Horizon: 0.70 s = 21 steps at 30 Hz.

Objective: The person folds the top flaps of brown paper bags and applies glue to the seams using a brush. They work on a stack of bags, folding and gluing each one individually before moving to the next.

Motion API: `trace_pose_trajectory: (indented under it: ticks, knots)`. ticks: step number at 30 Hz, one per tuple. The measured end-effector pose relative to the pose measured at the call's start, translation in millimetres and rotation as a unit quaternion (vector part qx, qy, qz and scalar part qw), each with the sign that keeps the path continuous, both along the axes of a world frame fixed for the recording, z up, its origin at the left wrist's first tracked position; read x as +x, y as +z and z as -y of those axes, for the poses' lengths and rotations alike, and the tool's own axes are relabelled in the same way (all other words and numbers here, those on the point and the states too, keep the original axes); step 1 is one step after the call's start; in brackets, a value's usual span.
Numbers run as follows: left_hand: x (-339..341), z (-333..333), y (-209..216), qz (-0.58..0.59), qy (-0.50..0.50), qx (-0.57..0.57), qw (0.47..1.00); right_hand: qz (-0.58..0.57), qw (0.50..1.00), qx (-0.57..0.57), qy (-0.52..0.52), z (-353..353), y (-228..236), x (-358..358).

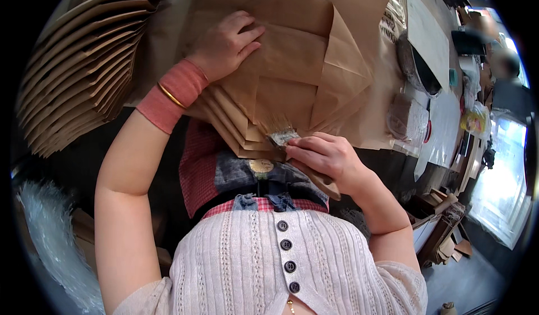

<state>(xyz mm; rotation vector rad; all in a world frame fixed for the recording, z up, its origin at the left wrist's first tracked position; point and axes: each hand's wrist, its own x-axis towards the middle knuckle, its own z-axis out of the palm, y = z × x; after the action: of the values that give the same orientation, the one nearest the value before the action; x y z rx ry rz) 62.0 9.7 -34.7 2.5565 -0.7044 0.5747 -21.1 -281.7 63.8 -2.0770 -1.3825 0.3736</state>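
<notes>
Folded brown paper bags [292, 54] lie before me in a layered stack, the top one's bottom flaps folded into a many-sided shape. My left hand [227, 42] rests on the upper left of this paper, fingers spread and nothing in them. A flat paintbrush [317, 180] with a wooden handle is gripped in my right hand [331, 158]. Its bristles touch the near edge of the top bag, just left of my right fingers. Whether the bristles carry anything wet cannot be made out.
A fanned row of brown paper bags [84, 68] stands at the left. On the right are a grey tub [412, 62] under a white board [426, 34], and a plastic-wrapped block [405, 115]. Clear plastic strips [56, 242] hang at lower left. Blurred people appear at far right.
</notes>
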Motion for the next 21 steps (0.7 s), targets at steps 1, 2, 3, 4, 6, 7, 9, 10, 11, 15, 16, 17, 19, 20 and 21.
trace_pose_trajectory:
  ticks: [1, 2, 3, 4, 6, 7, 9, 10, 11, 15, 16, 17, 19, 20, 21]
  knots:
    - [0, 0, -1, 0.003, -0.002, 0.001, 1.000, -0.012, 1.000, 0.012, -0.015, 6, 6, 0]
    - [1, 1, -2, 0.007, -0.004, 0.001, 1.000, -0.024, 0.999, 0.024, -0.029, 13, 15, 1]
    - [-1, 0, -1, 0.003, 0.000, 0.004, 1.000, -0.037, 0.998, 0.038, -0.040, 18, 25, 1]
    - [-4, -2, 1, -0.003, 0.006, 0.008, 1.000, -0.018, 0.996, 0.057, -0.063, 21, 37, 2]
    - [-6, -4, 3, -0.005, 0.012, 0.014, 1.000, 0.050, 0.984, 0.072, -0.155, 30, 39, 4]
    - [-5, -4, 3, -0.002, 0.011, 0.016, 1.000, 0.155, 0.971, 0.038, -0.175, 31, 29, 7]
    - [-3, -1, 5, -0.008, 0.006, 0.013, 1.000, 0.162, 0.976, 0.002, -0.146, 26, 6, -1]
    - [-2, 0, 8, -0.018, 0.004, 0.012, 1.000, 0.163, 0.978, -0.013, -0.130, 22, -4, -6]
    - [-3, 1, 9, -0.028, 0.002, 0.011, 1.000, 0.144, 0.986, -0.009, -0.083, 17, -9, -13]
    - [-5, 0, 25, -0.081, -0.010, 0.028, 0.996, -0.120, 0.978, 0.146, -0.087, 0, 5, 0]
    - [-10, -3, 27, -0.070, -0.018, 0.040, 0.997, -0.149, 0.968, 0.188, -0.076, 8, 18, 15]
    - [-18, -5, 26, -0.061, -0.022, 0.052, 0.997, -0.167, 0.960, 0.196, -0.109, 18, 32, 29]
    - [-32, -5, 28, -0.069, -0.011, 0.041, 0.997, -0.157, 0.940, 0.216, -0.212, 34, 45, 48]
    - [-32, -3, 30, -0.080, -0.009, 0.025, 0.996, -0.125, 0.923, 0.228, -0.282, 38, 45, 61]
    - [-32, 0, 30, -0.077, -0.012, 0.039, 0.996, -0.188, 0.882, 0.241, -0.359, 37, 44, 72]
